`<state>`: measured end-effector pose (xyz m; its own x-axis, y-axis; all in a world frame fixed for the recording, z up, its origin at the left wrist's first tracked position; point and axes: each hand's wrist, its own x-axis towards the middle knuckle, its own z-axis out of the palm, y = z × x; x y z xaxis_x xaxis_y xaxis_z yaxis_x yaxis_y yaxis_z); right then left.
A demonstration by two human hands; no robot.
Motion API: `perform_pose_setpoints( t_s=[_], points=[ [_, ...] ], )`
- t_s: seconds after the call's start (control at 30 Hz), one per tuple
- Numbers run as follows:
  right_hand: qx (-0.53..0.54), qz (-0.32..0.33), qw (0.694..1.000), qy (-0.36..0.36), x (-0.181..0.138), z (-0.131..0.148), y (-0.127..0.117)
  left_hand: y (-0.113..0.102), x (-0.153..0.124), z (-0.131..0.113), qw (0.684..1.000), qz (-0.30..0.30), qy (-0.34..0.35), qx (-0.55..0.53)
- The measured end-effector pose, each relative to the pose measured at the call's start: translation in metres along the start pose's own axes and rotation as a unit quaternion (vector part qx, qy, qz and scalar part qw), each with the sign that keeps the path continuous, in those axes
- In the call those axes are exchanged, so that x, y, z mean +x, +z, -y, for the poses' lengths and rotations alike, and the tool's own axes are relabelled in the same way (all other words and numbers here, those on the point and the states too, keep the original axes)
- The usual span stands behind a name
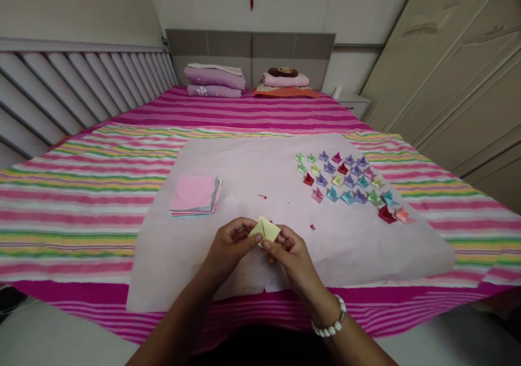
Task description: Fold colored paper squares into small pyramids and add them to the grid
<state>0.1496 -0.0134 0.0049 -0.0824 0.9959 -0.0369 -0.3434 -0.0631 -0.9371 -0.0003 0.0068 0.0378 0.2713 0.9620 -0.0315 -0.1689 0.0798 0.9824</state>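
You hold the yellow paper (264, 229) just above the near edge of the white sheet (244, 165), left hand (230, 244) and right hand (291, 252) fingers pinched on it. Press each crease firmly, edges aligned, matching the finished pieces (350, 184) far right.

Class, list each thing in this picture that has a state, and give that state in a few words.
yellow paper: partly folded, held by both hands
left hand: gripping
right hand: gripping
paper stack: flat, unfolded
folded pieces: finished, laid in rows
white sheet: spread flat
bedding: folded, piled
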Motion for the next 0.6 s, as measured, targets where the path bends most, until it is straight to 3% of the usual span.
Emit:
perform_pose_setpoints(
  t_s=[0.23, 0.43, 0.6],
  points=[
    [-0.044, -0.032, 0.996, -0.069, -0.001, 0.006, -0.006, 0.0, -0.001, -0.002, 1.0, 0.011, -0.008, 0.0],
    [-0.044, -0.018, 0.998, -0.031, -0.001, 0.013, -0.009, 0.001, -0.001, -0.005, 0.999, -0.008, -0.016, 0.042],
    [-0.051, -0.017, 0.998, -0.023, 0.001, 0.014, -0.012, -0.002, -0.003, -0.003, 0.996, 0.035, -0.054, 0.059]
  ],
)
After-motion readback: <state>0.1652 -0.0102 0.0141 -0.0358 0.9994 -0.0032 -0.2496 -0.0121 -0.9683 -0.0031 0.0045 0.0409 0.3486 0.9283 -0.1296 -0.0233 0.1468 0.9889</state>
